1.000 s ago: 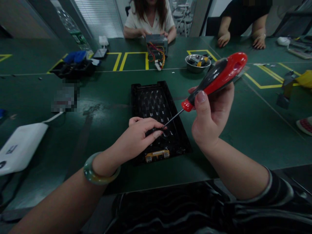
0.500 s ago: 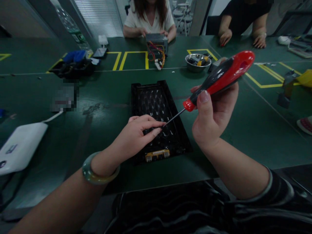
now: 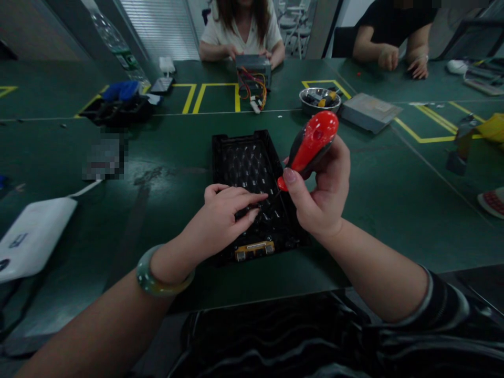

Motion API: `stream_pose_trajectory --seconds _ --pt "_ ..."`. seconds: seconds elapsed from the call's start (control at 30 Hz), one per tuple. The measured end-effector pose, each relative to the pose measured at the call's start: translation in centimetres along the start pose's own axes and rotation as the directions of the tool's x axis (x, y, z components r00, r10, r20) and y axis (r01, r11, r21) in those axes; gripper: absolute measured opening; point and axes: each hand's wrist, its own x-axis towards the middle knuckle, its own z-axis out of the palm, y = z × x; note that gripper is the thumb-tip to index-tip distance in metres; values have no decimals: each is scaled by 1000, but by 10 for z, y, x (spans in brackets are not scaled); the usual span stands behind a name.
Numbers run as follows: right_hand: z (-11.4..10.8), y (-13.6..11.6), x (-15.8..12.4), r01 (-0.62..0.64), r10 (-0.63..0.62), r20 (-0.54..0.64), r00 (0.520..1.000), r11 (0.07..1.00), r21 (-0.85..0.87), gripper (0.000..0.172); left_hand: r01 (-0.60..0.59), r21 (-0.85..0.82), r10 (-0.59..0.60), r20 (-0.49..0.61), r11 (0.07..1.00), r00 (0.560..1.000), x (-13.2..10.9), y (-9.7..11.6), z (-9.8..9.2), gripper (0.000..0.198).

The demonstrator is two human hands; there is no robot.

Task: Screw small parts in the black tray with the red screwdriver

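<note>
My right hand (image 3: 323, 194) is shut around a red-and-black screwdriver (image 3: 311, 144), its thick handle standing steeply above the fingers. The thin shaft is mostly hidden by my hand and points down toward the case. My left hand (image 3: 226, 210) rests with curled fingers on a black ribbed plastic case (image 3: 248, 165), which lies on the green table. A gold-coloured connector board (image 3: 254, 251) sits at the case's near end, just beyond my left wrist. What lies under my left fingers is hidden.
A steel bowl of tools (image 3: 318, 101) and a grey metal plate (image 3: 370, 112) lie beyond the case. A white power bank (image 3: 33, 239) lies at left. Across the table, a co-worker's hands hold a wired metal box (image 3: 253, 65). Another co-worker's hands (image 3: 403, 60) rest at far right.
The screwdriver has swung more upright and moved left, down toward the case, with its shaft now mostly hidden. A grey metal plate behind it has come into view. My left hand has barely moved.
</note>
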Motion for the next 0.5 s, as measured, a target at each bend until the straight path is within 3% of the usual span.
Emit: stream_pose_trajectory --seconds 0.2,0.33,0.5 --pt "1 -5 2 11 -9 61 998 999 -36 56 -39 -128 42 24 991 999 1 5 0 11" --pt "1 -3 1 -6 12 83 996 997 -77 56 -113 -210 139 115 971 984 2 10 2 13" --pt "3 1 1 -2 9 78 997 996 -91 56 -141 -182 178 206 973 962 5 17 4 11"
